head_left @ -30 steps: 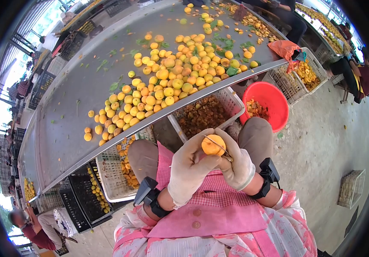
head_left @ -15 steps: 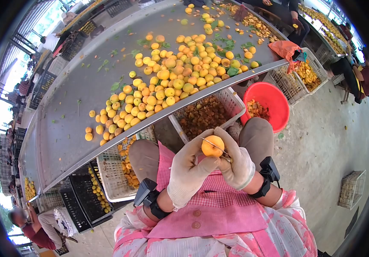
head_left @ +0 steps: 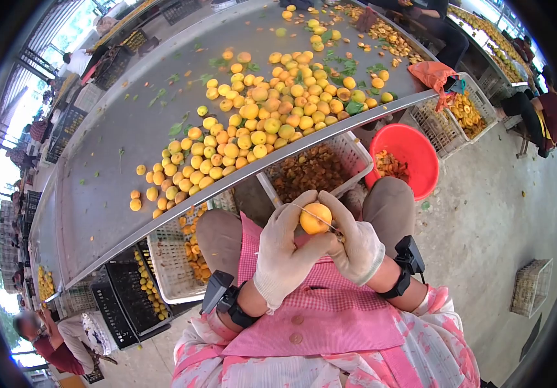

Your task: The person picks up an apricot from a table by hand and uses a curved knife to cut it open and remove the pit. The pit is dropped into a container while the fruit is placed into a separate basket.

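A yellow-orange apricot point(head_left: 315, 218) is held up between my two gloved hands, above my lap. My left hand point(head_left: 286, 249) closes on its left side, fingers behind it and thumb below. My right hand point(head_left: 358, 246) is closed at its right side, gripping a thin metal wire point(head_left: 330, 226) that runs slantwise across the fruit. Both white gloves nearly touch at the fingertips and thumbs. The wire's right end is hidden in the right hand's fingers.
A metal table point(head_left: 97, 207) holds a heap of apricots and leaves. Under its edge stand a crate of dark fruit pieces point(head_left: 356, 155), a red bucket point(head_left: 421, 161) and a white crate of halves point(head_left: 168, 258). Several people sit around.
The apricot has shifted slightly left and up between my hands and looks a little turned. Both hands keep their hold. A person at the far right of the table has moved a hand.
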Motion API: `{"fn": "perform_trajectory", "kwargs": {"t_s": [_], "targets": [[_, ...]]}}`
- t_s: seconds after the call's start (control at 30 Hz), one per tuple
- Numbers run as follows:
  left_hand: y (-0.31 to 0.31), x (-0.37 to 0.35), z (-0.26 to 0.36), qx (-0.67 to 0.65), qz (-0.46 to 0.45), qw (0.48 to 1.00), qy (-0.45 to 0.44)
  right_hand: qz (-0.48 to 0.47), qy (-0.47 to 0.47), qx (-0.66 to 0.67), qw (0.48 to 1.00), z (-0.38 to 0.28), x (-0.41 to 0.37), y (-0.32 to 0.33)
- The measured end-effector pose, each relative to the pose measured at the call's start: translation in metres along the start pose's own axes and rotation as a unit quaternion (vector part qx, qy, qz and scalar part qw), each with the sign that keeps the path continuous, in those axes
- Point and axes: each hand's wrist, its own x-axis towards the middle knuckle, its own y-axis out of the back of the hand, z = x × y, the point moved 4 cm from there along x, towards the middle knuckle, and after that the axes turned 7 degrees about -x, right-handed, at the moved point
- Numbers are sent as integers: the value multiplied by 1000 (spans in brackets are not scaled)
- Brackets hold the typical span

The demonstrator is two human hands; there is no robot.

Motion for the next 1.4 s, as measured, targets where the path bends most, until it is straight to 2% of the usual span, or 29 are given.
{"fn": "perform_trajectory", "kwargs": {"t_s": [0.03, 0.07, 0.23, 0.27, 0.3, 0.33, 0.37, 0.4, 0.47, 0.57, 0.6, 0.67, 0.73, 0.83, 0.9, 1.07, 1.13, 1.23, 1.3, 1.33, 1.4], "targets": [[1, 2, -2, 3, -1, 999, 35, -17, -24, -3, 1000, 0, 0, -1], [1, 2, -3, 6, 2, 999, 34, -17, -20, -1, 1000, -2, 1, -1], [0, 3, -21, -20, 5, 1000, -7, -72, -88, 24, 993, 8, 1, -11], [2, 2, -26, -11, 9, 1000, -24, -35, -63, 43, 996, 18, -4, -21], [4, 1, -24, -5, 12, 999, -34, -53, -82, 143, 985, 29, -6, -30], [7, 0, -23, -1, 15, 999, -43, -33, -70, 157, 985, 26, -8, -34], [9, -1, -25, -8, 5, 1000, -26, -64, -104, 174, 977, 18, -6, -29], [9, -2, -28, -19, -7, 1000, -9, -36, -45, 94, 994, 12, -1, -26], [9, -4, -37, -53, 2, 999, 7, -47, -82, 229, 969, 9, 0, -31], [11, -6, -39, -97, 3, 995, 35, -42, -35, 245, 968, 7, 0, -32], [10, -6, -41, -133, 3, 990, 46, -47, -31, 247, 967, 7, 0, -32], [9, -6, -43, -139, 4, 989, 54, -61, -45, 171, 982, 11, 0, -32], [6, -8, -46, -208, 5, 975, 77, -54, -54, 174, 982, 16, -1, -37], [5, -11, -46, -218, 3, 972, 86, -46, -57, 105, 992, 10, 2, -31], [7, -10, -47, -211, -2, 972, 105, -57, -51, 59, 995, 5, 4, -29], [4, -11, -53, -184, 3, 975, 125, -56, -34, 89, 994, 8, 5, -32], [1, -13, -51, -170, 31, 976, 136, -59, -46, 115, 991, 10, 1, -33], [0, -8, -44, -105, 75, 985, 111, -80, -64, 59, 993, 10, 2, -32], [2, -6, -45, -104, 81, 983, 126, -38, 11, 70, 997, 13, 5, -32], [0, -5, -47, -104, 86, 981, 142, -34, -2, 63, 997, 13, 5, -30], [-2, -6, -52, -104, 105, 977, 154, -105, -91, 90, 986, 12, 1, -28]]}}
